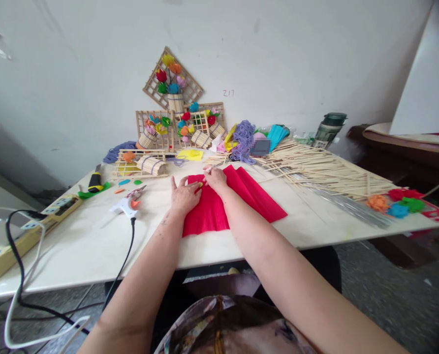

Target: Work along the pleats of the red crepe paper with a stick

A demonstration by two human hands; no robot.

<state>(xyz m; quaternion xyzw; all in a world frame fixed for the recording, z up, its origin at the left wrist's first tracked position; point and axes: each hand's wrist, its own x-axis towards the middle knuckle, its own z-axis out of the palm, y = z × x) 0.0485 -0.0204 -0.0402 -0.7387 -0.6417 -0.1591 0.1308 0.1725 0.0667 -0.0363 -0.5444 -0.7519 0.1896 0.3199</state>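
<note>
A sheet of red crepe paper (204,216) lies on the table in front of me, with folds on its right part. My left hand (185,196) rests on the paper's left edge, thumb and fingers spread. Under its fingertips shows a small yellow piece (200,185). Close beside it, my right hand (215,179) is closed in a pinch above the upper part of the paper. Something small and pale pokes out at its fingertips, too blurred to name.
To the left are a glue gun (128,208), a utility knife (95,180) and a power strip (57,211) with cables. Bamboo lattices with paper flowers (173,81) stand behind. Purple yarn (243,137), many thin sticks (315,164), a bottle (330,129) and paper bundles (377,202) lie right.
</note>
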